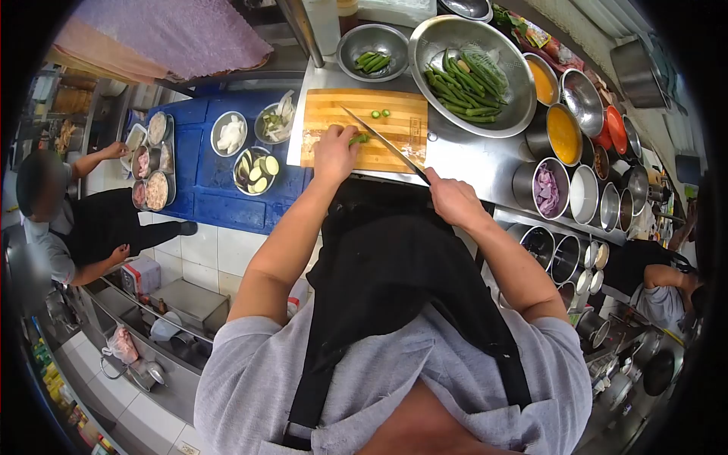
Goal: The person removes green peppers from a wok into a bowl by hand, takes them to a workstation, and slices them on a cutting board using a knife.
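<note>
My left hand (337, 154) is on the wooden cutting board (322, 110), its fingers pinched on a green okra pod (359, 139). Gripped by its dark handle in my right hand (453, 200) is a long knife (387, 144). Its blade slants across the board, with the tip pointing up and left, close to the okra. Two small cut okra ends (381, 114) lie beyond the blade. Behind the board stands a metal bowl (345, 53) of trimmed okra. A large steel colander (523, 98) at the right holds many whole okra.
Left of the board, a blue surface (220, 193) carries bowls of sliced eggplant (256, 171) and white slices (230, 135). Containers of orange liquid (563, 130) and chopped purple onion (547, 187) line the right side. A co-worker (91, 212) stands at left, another person (660, 280) at right.
</note>
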Tool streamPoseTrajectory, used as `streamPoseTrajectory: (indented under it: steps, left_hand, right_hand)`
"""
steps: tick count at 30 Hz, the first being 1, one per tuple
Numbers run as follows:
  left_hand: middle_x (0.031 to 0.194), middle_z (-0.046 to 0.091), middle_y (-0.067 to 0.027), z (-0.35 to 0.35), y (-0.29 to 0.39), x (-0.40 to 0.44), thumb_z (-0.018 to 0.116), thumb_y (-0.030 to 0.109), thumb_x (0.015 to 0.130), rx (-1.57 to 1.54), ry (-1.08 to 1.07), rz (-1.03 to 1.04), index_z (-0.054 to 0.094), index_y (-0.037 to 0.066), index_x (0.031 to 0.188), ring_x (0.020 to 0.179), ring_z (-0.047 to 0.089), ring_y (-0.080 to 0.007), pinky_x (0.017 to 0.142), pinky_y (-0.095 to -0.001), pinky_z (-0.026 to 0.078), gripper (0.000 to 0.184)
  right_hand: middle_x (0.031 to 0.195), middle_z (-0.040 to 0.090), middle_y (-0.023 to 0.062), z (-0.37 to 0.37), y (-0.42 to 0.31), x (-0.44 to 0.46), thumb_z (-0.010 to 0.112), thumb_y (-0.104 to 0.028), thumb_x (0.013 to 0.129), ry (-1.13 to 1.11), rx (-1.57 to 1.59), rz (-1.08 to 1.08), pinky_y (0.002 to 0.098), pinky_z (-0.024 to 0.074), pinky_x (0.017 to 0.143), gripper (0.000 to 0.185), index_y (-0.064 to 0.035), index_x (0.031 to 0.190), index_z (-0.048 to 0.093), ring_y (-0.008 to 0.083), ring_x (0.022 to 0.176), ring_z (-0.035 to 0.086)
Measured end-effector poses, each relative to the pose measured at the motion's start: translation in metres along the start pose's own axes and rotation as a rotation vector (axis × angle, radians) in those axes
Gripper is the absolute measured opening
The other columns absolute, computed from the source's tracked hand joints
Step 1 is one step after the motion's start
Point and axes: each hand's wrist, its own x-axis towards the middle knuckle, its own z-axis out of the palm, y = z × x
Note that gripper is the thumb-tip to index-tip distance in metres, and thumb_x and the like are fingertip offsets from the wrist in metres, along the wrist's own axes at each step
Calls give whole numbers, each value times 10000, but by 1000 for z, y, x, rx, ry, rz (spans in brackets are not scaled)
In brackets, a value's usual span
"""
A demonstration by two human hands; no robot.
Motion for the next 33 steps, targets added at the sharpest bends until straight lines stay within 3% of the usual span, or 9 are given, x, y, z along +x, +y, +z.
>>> streamPoseTrajectory:
  steps: [5, 14, 21, 23, 25, 27, 28, 30, 33]
  left_hand:
    - [945, 651, -125, 20, -3, 5, 714, 117, 850, -152, 62, 40, 698, 120, 1072, 898, 642, -366, 789, -497, 520, 222]
    - [937, 663, -142, 16, -6, 5, 721, 84, 846, -218, 54, 61, 689, 84, 1048, 920, 643, -384, 812, -494, 535, 205]
    - [916, 668, -184, -12, -5, 26, 699, 65, 866, -178, -125, -143, 663, 80, 1170, 887, 673, -354, 846, -442, 567, 307]
    - [884, 660, -196, -19, -25, 35, 693, 52, 883, -823, -296, -484, 658, 82, 1207, 842, 680, -307, 812, -386, 572, 328]
    - [872, 655, -160, -13, -43, 37, 713, 50, 894, -810, -264, -459, 679, 77, 1166, 791, 666, -270, 774, -350, 564, 275]
    - [979, 690, -127, -10, -51, 36, 756, 109, 847, -355, -232, -163, 718, 96, 1066, 929, 679, -332, 849, -447, 549, 223]
    - [979, 690, -127, -8, -53, 34, 756, 109, 847, -357, -227, -163, 718, 96, 1066, 929, 679, -332, 849, -447, 549, 223]
    - [1010, 671, -90, -7, -56, 28, 781, 86, 812, -163, -1, 140, 733, 111, 1025, 967, 661, -326, 863, -443, 543, 220]
    - [1024, 654, -69, -4, -56, 24, 789, 78, 791, -244, 13, 148, 741, 124, 986, 989, 646, -320, 871, -441, 539, 205]
  right_hand:
    - [810, 711, 241, -7, -15, -9, 469, -73, 968, -31, -50, 11, 574, 534, 705, 276, -19, 1238, 485, 462, 786, 699]
    - [770, 698, 243, 30, -2, 4, 500, -52, 938, -76, -12, 23, 575, 530, 695, 294, 8, 1224, 473, 467, 775, 693]
    - [803, 691, 273, 25, 19, 23, 512, -214, 1035, -63, 158, 46, 607, 503, 761, 275, -79, 1270, 466, 493, 836, 677]
    - [817, 692, 278, 17, 17, 16, 515, -206, 1032, -49, 199, 122, 608, 502, 759, 284, -80, 1281, 460, 504, 842, 670]
    - [816, 695, 274, 8, 11, 14, 512, -203, 1032, -27, 158, 111, 605, 507, 758, 278, -77, 1275, 467, 499, 837, 674]
    - [816, 697, 270, -1, 1, 13, 508, -201, 1032, -5, 110, 97, 602, 511, 758, 271, -74, 1269, 473, 494, 833, 678]
    - [812, 700, 262, -6, -6, 14, 502, -174, 1019, -28, 49, 76, 595, 518, 750, 270, -67, 1267, 484, 485, 823, 684]
    - [808, 703, 254, -10, -13, 14, 497, -148, 1007, -50, -11, 56, 587, 524, 742, 272, -60, 1264, 494, 477, 814, 690]
    - [805, 709, 241, -12, -20, 4, 494, -83, 959, -96, -91, 31, 573, 533, 721, 325, -42, 1282, 511, 456, 796, 701]
